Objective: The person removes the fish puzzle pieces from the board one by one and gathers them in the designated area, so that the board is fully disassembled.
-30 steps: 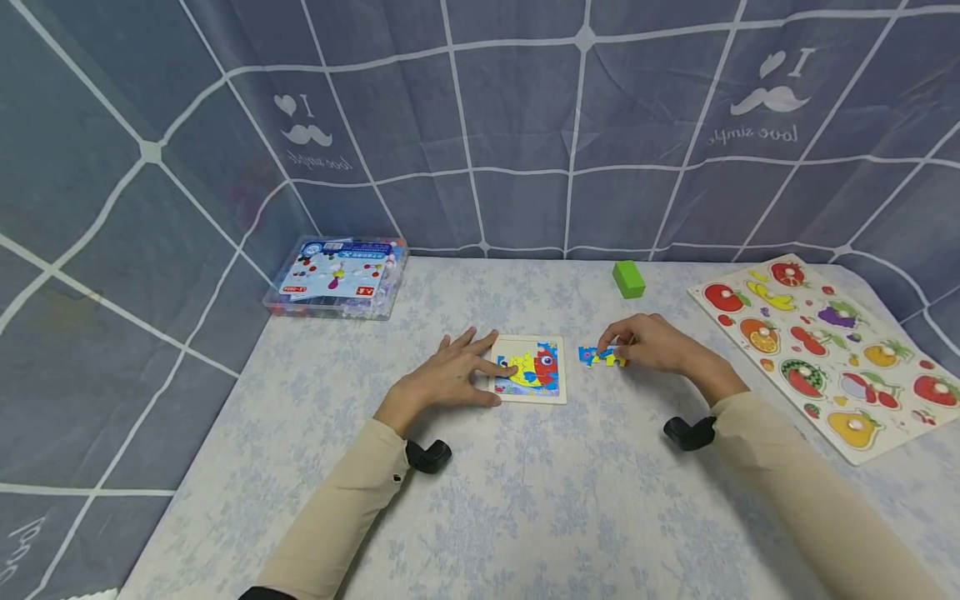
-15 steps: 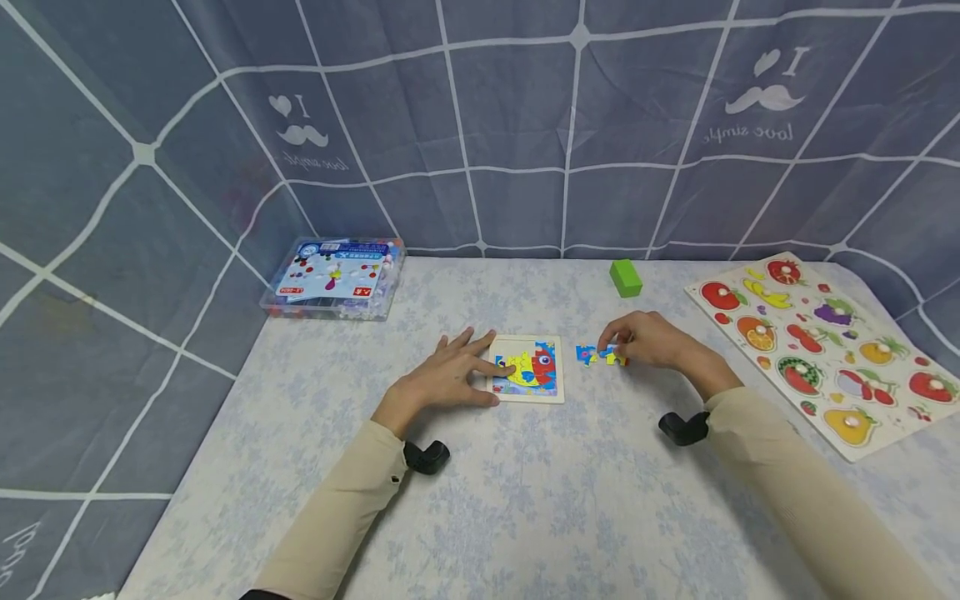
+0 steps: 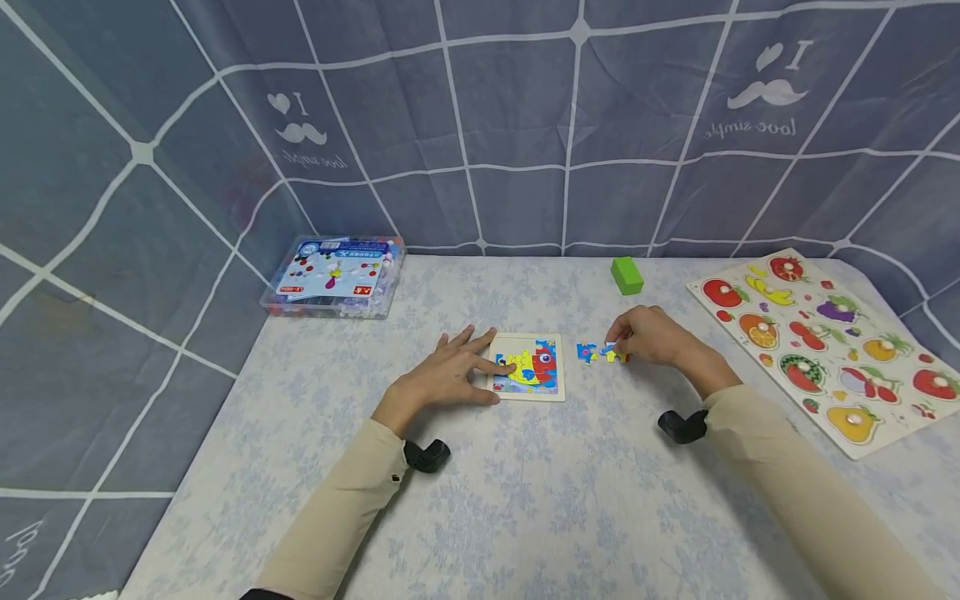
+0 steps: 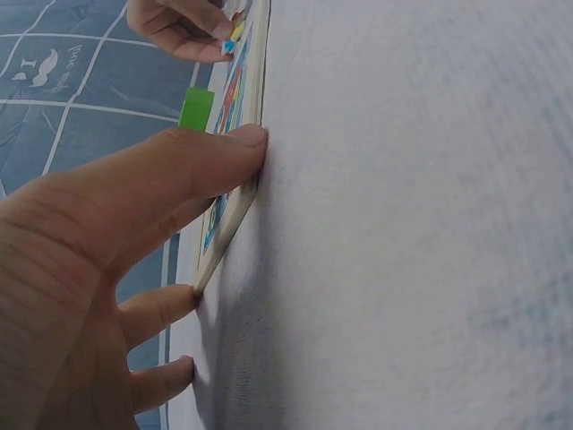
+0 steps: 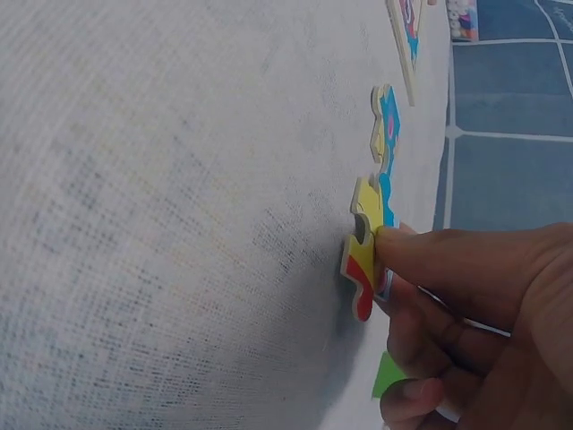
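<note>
In the head view a small wooden jigsaw puzzle board (image 3: pixel 561 371) shows a red, yellow and blue fish, with bare wood along its upper left. My left hand (image 3: pixel 447 375) lies spread over its left side. One finger reaches onto the picture, and in the left wrist view the thumb (image 4: pixel 240 148) touches the board's edge. To the right of the board, my right hand (image 3: pixel 651 337) pinches a yellow-and-red puzzle piece (image 5: pixel 358 269). Against it sits a yellow-and-blue piece (image 5: pixel 367 199), and a blue piece (image 5: pixel 388 121) with a pink spot lies beyond. The fingers partly cover the held piece.
A green block (image 3: pixel 627 276) stands behind my right hand. On the right lies a fruit peg puzzle board (image 3: pixel 843 433). A clear plastic case (image 3: pixel 333 279) of small parts sits at the back left, near the grey-blue grid curtain (image 3: pixel 517 125).
My right hand has shifted slightly right and away from me, baring more of the puzzle pieces. The blue piece now stands more apart from the others. My left hand stays put.
</note>
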A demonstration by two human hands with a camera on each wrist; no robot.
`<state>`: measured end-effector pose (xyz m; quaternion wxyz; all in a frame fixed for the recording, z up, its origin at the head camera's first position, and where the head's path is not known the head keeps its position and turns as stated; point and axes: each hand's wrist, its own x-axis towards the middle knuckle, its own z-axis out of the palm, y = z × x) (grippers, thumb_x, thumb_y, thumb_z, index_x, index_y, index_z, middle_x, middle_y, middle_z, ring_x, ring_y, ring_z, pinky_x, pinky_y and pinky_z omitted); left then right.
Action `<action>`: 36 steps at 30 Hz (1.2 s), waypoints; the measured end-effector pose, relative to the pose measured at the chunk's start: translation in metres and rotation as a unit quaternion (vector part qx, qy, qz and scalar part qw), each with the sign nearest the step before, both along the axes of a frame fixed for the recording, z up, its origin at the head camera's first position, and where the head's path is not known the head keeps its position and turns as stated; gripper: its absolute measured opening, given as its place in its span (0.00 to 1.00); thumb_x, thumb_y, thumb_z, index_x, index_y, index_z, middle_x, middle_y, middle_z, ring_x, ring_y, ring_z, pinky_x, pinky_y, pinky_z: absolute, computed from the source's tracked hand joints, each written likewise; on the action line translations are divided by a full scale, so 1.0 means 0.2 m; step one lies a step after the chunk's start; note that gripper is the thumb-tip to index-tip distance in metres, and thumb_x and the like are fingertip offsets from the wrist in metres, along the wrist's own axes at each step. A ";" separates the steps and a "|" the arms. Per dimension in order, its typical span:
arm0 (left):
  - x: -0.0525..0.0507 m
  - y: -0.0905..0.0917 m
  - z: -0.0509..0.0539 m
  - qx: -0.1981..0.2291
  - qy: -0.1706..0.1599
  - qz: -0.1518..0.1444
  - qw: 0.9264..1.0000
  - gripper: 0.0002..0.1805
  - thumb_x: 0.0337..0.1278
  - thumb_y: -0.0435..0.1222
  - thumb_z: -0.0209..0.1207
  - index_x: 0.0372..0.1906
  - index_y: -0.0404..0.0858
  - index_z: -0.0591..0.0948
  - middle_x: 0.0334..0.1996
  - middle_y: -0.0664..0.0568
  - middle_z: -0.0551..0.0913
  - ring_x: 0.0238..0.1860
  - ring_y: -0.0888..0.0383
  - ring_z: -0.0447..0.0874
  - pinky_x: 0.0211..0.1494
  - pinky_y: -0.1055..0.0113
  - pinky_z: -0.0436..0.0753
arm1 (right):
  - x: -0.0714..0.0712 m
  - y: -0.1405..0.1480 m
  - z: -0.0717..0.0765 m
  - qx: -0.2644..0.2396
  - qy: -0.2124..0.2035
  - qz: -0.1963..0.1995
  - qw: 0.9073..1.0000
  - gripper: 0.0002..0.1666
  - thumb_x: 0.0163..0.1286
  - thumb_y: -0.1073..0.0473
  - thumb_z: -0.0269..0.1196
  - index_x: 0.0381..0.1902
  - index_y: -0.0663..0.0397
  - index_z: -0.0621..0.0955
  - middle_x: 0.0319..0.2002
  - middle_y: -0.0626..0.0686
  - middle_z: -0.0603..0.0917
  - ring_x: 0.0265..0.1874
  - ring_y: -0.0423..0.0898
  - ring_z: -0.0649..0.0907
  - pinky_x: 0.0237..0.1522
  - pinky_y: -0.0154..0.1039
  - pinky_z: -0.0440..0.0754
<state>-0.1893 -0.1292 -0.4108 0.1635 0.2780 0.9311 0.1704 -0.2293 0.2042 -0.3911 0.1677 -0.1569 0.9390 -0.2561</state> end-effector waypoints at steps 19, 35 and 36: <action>0.00 0.00 0.01 0.000 0.000 -0.001 1.000 0.29 0.54 0.54 0.67 0.63 0.59 0.78 0.78 0.50 0.48 0.78 0.42 0.35 0.73 0.37 0.37 | 0.00 -0.02 0.02 0.060 -0.014 -0.040 0.997 0.07 0.66 0.63 0.64 0.39 0.56 0.87 0.28 0.48 0.84 0.30 0.47 0.78 0.35 0.44 0.75; 0.00 0.00 0.00 -0.001 -0.002 -0.001 1.000 0.30 0.55 0.55 0.67 0.65 0.60 0.77 0.78 0.52 0.47 0.78 0.44 0.35 0.74 0.38 0.37 | 0.01 -0.03 0.03 0.064 -0.004 -0.045 0.997 0.05 0.65 0.64 0.64 0.37 0.55 0.87 0.30 0.49 0.85 0.31 0.48 0.78 0.35 0.44 0.75; 0.00 0.00 0.00 0.000 -0.002 -0.001 1.000 0.30 0.55 0.55 0.67 0.65 0.60 0.77 0.78 0.52 0.47 0.78 0.44 0.35 0.74 0.38 0.37 | 0.02 -0.03 0.03 0.060 0.000 -0.045 0.997 0.06 0.65 0.64 0.64 0.37 0.55 0.87 0.30 0.49 0.85 0.31 0.48 0.78 0.35 0.44 0.75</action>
